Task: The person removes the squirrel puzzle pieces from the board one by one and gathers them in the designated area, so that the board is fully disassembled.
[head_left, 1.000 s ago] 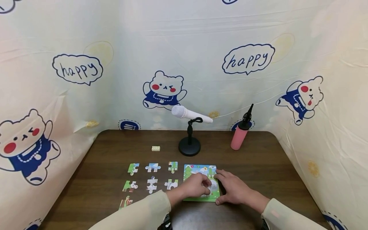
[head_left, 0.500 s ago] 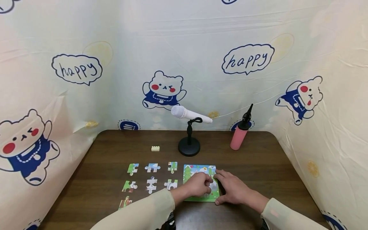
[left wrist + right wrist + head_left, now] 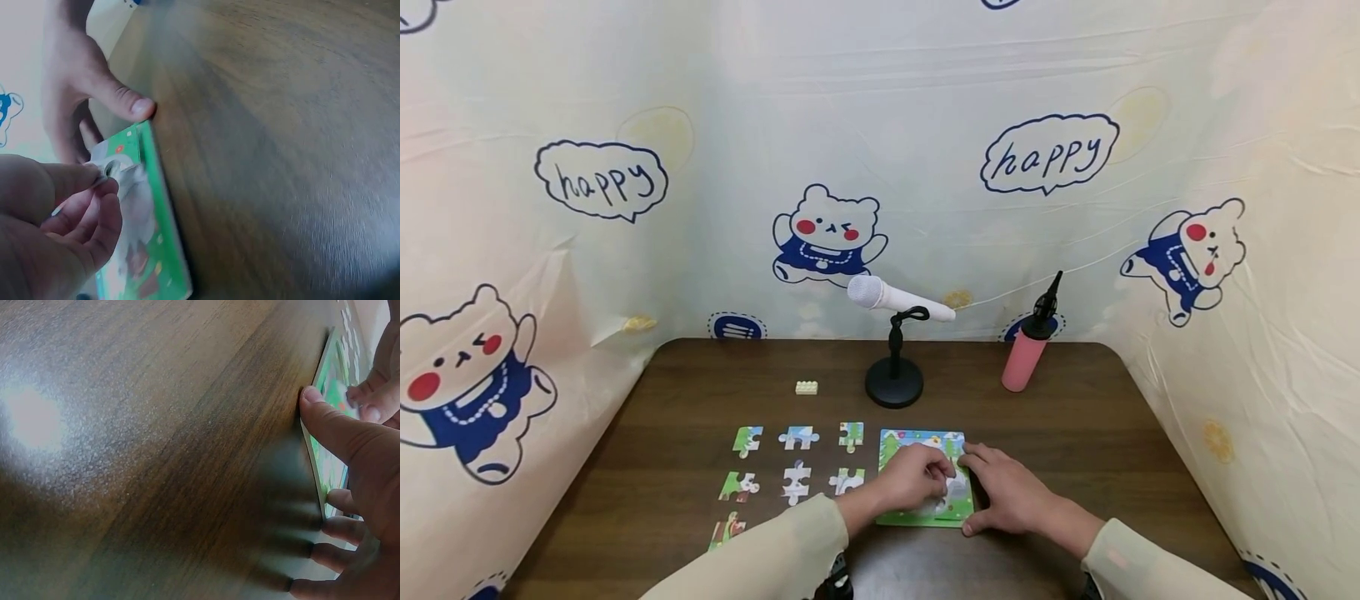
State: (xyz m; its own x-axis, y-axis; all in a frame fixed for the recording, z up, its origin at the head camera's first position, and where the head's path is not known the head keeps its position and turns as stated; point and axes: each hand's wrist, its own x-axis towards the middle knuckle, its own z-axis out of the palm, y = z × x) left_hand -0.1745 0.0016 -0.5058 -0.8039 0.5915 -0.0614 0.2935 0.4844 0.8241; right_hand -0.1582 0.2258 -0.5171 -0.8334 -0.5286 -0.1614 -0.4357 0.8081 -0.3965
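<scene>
My left hand [image 3: 912,481] is over a square jigsaw board [image 3: 959,508] printed with a green and blue scene. Between its thumb and index finger it pinches a small whitish jigsaw piece [image 3: 111,168], largely hidden by the fingers. Pale grey areas show on the board below that hand. My right hand [image 3: 1013,492] rests along the board's right edge. Its thumb touches the near right corner, and the index fingertip touches the edge farther up, as the right wrist view shows. The fingers are spread and nearly straight.
Several loose jigsaw pieces [image 3: 796,482] lie in rows left of the board. Behind them sits a cream toy brick [image 3: 807,387]. A white microphone [image 3: 902,299] on a black stand [image 3: 894,383] and a pink bottle-shaped pump [image 3: 1024,362] stand toward the table's back edge.
My left hand has shifted slightly over the board, first right and then back left, with its fingers still pinched together. The right hand and the loose pieces have stayed in place.
</scene>
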